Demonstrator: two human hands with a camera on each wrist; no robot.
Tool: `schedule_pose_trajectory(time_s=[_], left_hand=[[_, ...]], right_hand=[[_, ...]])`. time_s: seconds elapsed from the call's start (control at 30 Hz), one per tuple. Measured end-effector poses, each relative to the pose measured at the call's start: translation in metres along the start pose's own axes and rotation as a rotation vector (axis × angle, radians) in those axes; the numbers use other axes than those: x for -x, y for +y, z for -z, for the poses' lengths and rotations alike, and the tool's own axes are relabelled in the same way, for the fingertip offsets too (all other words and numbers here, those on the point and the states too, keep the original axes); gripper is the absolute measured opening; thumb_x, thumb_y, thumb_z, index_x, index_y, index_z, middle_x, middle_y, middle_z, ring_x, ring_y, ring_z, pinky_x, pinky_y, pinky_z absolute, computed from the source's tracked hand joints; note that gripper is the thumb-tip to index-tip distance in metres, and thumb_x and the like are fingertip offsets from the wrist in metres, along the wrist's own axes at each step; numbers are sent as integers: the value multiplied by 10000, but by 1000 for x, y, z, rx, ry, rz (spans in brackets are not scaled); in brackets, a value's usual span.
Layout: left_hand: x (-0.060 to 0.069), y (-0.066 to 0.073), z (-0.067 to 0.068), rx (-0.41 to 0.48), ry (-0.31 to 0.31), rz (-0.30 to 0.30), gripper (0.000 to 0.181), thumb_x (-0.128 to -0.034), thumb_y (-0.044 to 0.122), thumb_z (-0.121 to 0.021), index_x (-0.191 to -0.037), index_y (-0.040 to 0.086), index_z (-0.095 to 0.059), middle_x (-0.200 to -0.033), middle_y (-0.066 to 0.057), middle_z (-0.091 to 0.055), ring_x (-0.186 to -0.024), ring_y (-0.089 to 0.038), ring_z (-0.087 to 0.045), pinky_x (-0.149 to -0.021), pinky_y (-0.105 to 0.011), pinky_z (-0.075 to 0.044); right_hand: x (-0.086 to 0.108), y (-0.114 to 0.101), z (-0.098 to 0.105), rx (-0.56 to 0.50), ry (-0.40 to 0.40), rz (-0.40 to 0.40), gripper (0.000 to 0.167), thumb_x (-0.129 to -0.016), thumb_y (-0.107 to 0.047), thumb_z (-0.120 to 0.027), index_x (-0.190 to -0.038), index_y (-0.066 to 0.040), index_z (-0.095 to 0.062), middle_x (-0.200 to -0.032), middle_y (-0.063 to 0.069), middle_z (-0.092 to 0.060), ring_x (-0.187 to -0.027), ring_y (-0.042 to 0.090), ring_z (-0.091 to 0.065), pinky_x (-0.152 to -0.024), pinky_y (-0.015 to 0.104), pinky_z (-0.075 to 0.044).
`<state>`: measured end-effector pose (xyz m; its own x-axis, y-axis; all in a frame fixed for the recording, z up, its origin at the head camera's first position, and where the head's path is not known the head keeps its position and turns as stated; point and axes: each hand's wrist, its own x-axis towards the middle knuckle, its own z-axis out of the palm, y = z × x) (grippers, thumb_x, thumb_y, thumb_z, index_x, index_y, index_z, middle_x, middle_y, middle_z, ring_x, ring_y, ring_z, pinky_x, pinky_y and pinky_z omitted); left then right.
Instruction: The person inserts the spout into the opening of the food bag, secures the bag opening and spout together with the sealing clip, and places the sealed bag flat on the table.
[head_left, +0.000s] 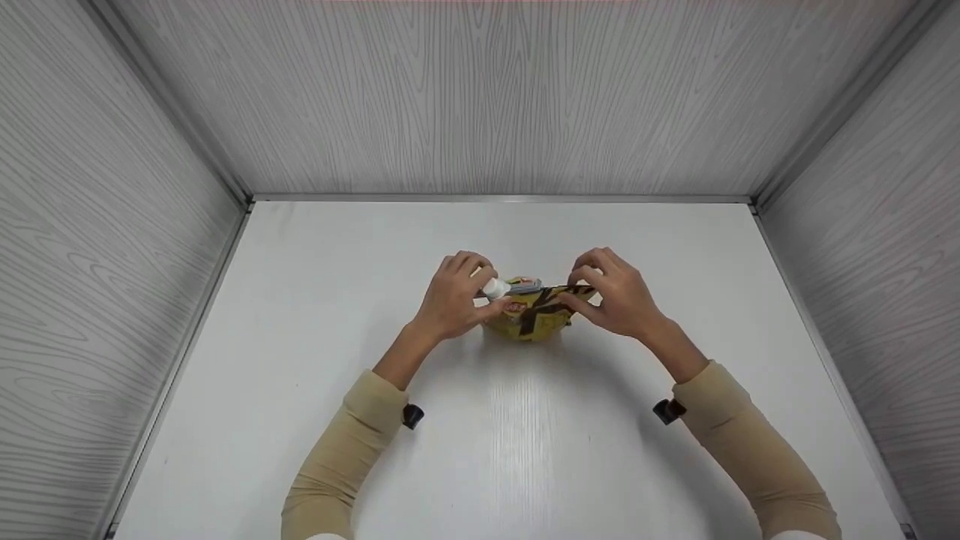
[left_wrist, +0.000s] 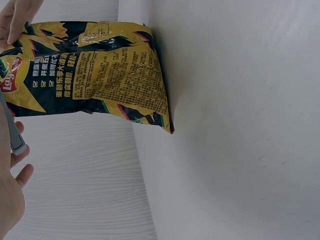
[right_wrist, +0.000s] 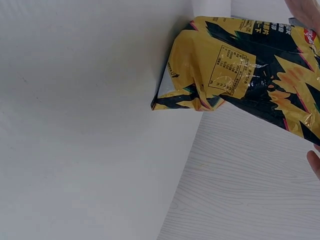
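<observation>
A yellow-and-black Lay's chip bag stands upright on the white table, its printed back showing in the left wrist view. Along its top edge lies a grey bag clip with a white, cap-like end. My left hand holds that white end between thumb and fingers, at the bag's upper left. At the opposite top corner, my right hand pinches the bag between thumb and fingers. How far the clip runs across the bag is partly hidden by the hands.
Grey wood-grain panels enclose the white table at the back and on both sides. A metal strip runs along the table's rear edge. A small black device sits at the right sleeve cuff.
</observation>
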<state>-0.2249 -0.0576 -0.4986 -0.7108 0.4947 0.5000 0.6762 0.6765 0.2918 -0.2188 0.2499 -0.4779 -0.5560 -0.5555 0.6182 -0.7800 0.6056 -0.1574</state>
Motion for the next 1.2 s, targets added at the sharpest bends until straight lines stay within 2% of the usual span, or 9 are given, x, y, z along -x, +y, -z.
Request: schedule_pose_trajectory(time_s=[0.2,0.47,0.67,0.9,1.03,1.2], left_hand=[[3,-3,2,-2,6,9,412,-964,476,-713,-1091,86,-682,-1168,-94,-691,-1184,-297,-622,-1021,-477,-517],[3,-3,2,15,15,32,418,-971,486,-691,-1099,91,-648,-1169,-90,-680,-1163,-287,-618,-1008,-471,-512],[6,-5,-1,26,38,47,454,-954,524,-712,-1093,94,-663,-1156,-80,-684,-1154,-275,-614,-1000,-464,-516],[12,-9,-4,-7,77,22,527,-907,570,-767,-1068,81,-652,-1141,-74,-683,-1130,-266,-613,-989,-459,-518],[15,-12,-6,-27,104,16,553,-878,585,-793,-1053,78,-658,-1127,-75,-681,-1115,-262,-614,-978,-453,-521],[17,-12,-7,-39,126,26,536,-886,578,-788,-1051,82,-666,-1128,-71,-682,-1119,-258,-617,-986,-440,-524]], right_hand=[[6,6,0,-13,29,4,278,-901,-292,-848,-954,-81,-675,-1054,121,-654,-944,282,-648,-748,439,-563],[13,12,2,-30,33,-53,254,-879,-225,-864,-969,-68,-685,-1045,123,-652,-955,284,-646,-770,450,-556],[17,13,-2,-50,59,-90,246,-884,-216,-861,-969,-59,-692,-1029,125,-657,-968,284,-647,-782,442,-548],[19,17,-9,-87,93,-124,237,-871,-187,-865,-964,-51,-694,-1020,125,-655,-961,280,-644,-784,443,-543],[22,18,-12,-85,100,-129,250,-864,-190,-870,-972,-50,-693,-1030,133,-652,-952,275,-645,-770,436,-546],[26,16,-16,-62,113,-150,271,-858,-200,-878,-984,-44,-694,-1034,148,-654,-946,286,-653,-776,451,-577]])
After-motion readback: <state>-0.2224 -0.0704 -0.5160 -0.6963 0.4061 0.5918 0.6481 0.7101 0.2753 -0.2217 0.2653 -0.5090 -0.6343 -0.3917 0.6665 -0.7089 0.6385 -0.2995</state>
